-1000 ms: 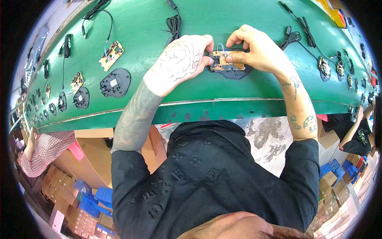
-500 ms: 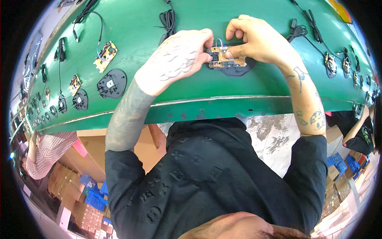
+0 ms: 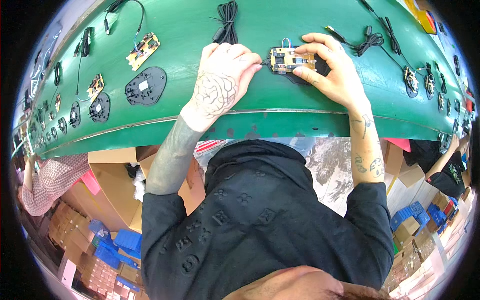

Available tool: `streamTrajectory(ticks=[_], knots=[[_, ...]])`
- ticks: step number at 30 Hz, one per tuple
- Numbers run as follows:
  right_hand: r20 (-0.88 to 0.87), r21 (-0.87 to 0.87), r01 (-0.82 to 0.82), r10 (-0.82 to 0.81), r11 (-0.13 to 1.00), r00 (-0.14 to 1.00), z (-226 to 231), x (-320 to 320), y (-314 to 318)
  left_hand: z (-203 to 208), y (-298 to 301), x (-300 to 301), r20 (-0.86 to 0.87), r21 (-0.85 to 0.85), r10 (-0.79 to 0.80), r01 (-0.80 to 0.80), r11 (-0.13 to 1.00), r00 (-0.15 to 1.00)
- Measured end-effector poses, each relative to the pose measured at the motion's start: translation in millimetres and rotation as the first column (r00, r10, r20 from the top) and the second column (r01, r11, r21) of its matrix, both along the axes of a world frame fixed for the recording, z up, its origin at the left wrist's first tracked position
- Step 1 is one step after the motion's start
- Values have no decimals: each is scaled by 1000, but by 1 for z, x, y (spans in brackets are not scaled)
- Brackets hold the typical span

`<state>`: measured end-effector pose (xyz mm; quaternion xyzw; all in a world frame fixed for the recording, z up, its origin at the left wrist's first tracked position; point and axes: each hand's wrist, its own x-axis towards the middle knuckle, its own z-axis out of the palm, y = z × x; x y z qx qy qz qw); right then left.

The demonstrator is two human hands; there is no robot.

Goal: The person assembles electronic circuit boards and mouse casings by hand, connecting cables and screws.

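An orange-brown circuit board [image 3: 281, 61] with small wires looping from its top edge sits on a black plastic base [image 3: 322, 65], which looks like a mouse's underside. My right hand [image 3: 330, 70] grips the board's right part, thumb at the near edge and fingers over the far edge. At its left end, my left hand [image 3: 222, 75] is closed, with thumb and forefinger pinched at a short dark cable end [image 3: 265, 63]. Most of that cable is hidden by the hand. Just beyond lies a bundled black cable [image 3: 228, 22].
On the green bench [image 3: 190, 55], a loose circuit board [image 3: 143, 51] and a black base [image 3: 146, 86] lie to the left. More boards, bases and a coiled cable [image 3: 370, 40] line both sides. Other people work at either end. Cardboard boxes [image 3: 112, 175] stand below the bench.
My left hand has moved off the board's face to the cable at its left end. The right hand has shifted its fingers onto the board. The whole view has shifted slightly.
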<state>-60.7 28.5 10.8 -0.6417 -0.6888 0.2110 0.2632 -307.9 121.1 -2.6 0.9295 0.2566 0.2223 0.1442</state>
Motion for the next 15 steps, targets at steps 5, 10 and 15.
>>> streamTrajectory(ticks=[5,10,15], knots=[[-37,1,13,-13,1000,999,-4,-2,0,-1,10,3,46,61,-71,68,996,996],[-41,19,26,-25,999,999,-6,-3,-2,3,15,6,36,94,-130,127,988,991],[-30,29,20,-19,999,999,-7,-3,-2,4,21,10,19,-21,-146,147,989,989]])
